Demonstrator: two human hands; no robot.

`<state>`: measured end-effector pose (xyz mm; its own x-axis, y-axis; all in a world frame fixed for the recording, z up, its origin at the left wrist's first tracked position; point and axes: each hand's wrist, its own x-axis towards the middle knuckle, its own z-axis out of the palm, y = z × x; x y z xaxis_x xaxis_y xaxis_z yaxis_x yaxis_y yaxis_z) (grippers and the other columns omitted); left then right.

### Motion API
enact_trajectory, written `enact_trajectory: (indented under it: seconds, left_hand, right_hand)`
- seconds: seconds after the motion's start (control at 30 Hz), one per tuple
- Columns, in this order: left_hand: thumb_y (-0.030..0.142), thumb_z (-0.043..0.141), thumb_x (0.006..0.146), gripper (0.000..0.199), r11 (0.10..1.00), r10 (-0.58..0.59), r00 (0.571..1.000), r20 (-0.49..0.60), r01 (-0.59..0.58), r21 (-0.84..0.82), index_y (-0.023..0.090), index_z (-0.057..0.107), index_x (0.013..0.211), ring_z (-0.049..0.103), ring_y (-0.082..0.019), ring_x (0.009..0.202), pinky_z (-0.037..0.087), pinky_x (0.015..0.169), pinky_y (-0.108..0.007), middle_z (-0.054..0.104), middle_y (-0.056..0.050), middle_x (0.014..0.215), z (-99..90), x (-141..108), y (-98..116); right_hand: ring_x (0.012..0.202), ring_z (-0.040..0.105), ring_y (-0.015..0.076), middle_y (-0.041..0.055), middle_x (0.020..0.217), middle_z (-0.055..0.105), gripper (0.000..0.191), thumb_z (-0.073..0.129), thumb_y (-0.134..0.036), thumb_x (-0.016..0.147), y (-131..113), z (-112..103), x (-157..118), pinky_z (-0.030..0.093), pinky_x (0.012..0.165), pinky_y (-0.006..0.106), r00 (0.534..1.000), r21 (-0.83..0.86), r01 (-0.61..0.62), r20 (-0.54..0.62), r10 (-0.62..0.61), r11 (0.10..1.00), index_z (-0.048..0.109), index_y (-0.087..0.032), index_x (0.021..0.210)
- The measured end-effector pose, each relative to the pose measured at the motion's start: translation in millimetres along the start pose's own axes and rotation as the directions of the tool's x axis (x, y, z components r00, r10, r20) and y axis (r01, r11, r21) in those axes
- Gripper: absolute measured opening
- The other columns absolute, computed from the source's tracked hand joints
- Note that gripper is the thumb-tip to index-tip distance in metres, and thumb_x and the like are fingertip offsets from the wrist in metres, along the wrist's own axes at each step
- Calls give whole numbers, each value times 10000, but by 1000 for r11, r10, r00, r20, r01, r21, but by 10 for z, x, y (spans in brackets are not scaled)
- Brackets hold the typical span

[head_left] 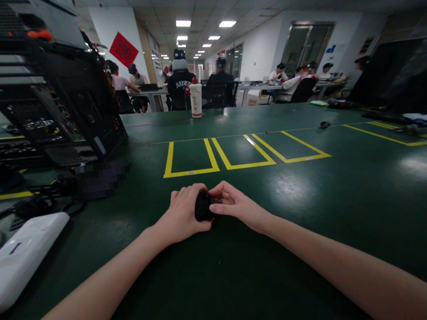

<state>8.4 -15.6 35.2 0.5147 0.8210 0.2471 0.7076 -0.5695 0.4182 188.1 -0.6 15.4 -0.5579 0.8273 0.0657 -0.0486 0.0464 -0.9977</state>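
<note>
A small black object (pixel 202 206), too dark to name, is held between my two hands just above or on the green table (pixel 224 286). My left hand (pixel 181 215) is wrapped round it from the left, thumb below and fingers over the top. From the right, the fingers and thumb of my right hand (pixel 236 206) pinch its right side. Its lower edge and far side are hidden. Beyond my hands, yellow tape outlines (pixel 191 173) mark the table.
An open black computer case (pixel 67 96) stands at the left, with dark cables (pixel 31 206) and a white device (pixel 24 263) before it. Farther back is a white cup (pixel 196 101). A small black ring-like part (pixel 324 124) lies right; a dark monitor (pixel 405 75) stands beyond. Several people sit behind.
</note>
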Motion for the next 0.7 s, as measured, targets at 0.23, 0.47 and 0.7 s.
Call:
enact_trajectory:
  seconds: [0.23,0.47,0.7]
  left_hand:
    - [347,603,667,506,1000,-8,1000,-3,8,-6,217,374,1099,490,-256,947,311,831,-416,511,-62,1043,2,3,3]
    - [344,606,666,503,1000,-1,1000,-13,1,-9,217,375,1094,487,-250,956,313,841,-406,509,-55,1049,6,-5,-8]
    - [357,604,674,509,1000,2,1000,-6,-2,-4,214,368,1102,481,-247,967,310,850,-406,500,-63,1059,6,-7,-5]
  right_hand:
    - [1026,503,176,28,1027,524,323,632,-262,709,35,-6,26,386,924,388,999,-33,-26,-37,24,999,479,-212,989]
    - [1000,522,177,17,1028,521,318,659,-206,681,-14,-9,4,417,893,386,999,10,3,35,-3,1000,483,-217,945]
    - [993,522,174,21,1019,529,279,625,-259,715,5,4,11,408,898,390,999,-26,-14,-32,13,1000,494,-222,959]
